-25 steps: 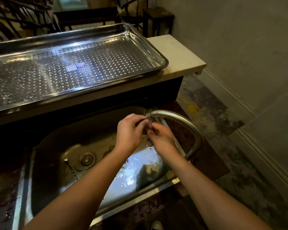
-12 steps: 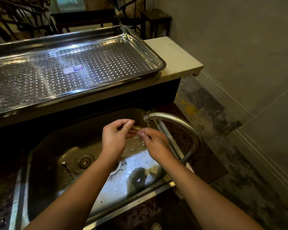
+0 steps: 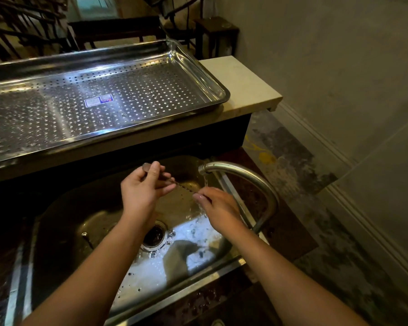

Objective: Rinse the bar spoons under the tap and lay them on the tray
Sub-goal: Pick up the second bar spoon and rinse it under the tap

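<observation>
Over the steel sink (image 3: 64, 222) both my hands hold one thin bar spoon (image 3: 183, 186) with a twisted stem. My left hand (image 3: 143, 188) grips its bowl end, the bowl poking out above my fingers. My right hand (image 3: 216, 203) pinches the other end under the curved tap (image 3: 243, 175), where water runs down onto my fingers. A second bar spoon (image 3: 86, 238) lies on the sink floor at the left. The perforated steel tray (image 3: 207, 74) sits on the raised counter behind the sink, with only a label on it.
The drain (image 3: 154, 236) is between my forearms, with wet specks around it. The pale counter end (image 3: 247, 90) juts out right of the tray. A stained floor (image 3: 304, 172) and wall lie to the right. Dark furniture stands behind the tray.
My hands have drawn apart along the spoon, the left moving left and up, so the twisted stem now shows between them. The view has shifted slightly.
</observation>
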Demonstrator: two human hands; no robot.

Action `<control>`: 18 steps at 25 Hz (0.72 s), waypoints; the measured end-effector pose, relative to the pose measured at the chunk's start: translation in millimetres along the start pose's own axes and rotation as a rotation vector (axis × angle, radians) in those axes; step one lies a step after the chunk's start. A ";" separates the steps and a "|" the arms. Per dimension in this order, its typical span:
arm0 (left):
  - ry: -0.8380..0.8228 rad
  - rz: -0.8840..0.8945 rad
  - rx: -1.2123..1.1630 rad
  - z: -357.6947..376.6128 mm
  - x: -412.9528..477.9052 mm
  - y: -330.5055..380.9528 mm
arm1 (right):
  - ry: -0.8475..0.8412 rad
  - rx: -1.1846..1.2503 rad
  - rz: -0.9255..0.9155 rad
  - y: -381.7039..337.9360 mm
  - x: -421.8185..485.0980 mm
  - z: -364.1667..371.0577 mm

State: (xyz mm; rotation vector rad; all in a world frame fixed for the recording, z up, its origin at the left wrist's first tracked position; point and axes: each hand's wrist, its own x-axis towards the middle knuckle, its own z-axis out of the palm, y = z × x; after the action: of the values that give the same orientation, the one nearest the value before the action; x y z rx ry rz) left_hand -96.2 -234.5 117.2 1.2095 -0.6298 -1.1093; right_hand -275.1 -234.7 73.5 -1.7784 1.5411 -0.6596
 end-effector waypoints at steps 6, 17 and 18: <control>0.057 -0.179 -0.055 -11.1 1.4 -9.7 | -0.068 -0.030 0.061 -9.3 1.3 0.6; 0.079 -0.292 -0.314 -29.7 -0.5 -18.4 | -0.024 0.733 0.379 -7.2 2.3 -4.6; 0.081 -0.316 -0.336 -29.4 -2.8 -21.5 | -0.004 0.766 0.379 -8.0 1.6 -3.5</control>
State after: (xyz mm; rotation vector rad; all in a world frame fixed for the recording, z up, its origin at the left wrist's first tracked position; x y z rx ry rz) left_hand -78.8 -219.3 88.9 1.0745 -0.1797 -1.3603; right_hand -272.3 -236.4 81.8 -0.8924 1.3148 -0.8926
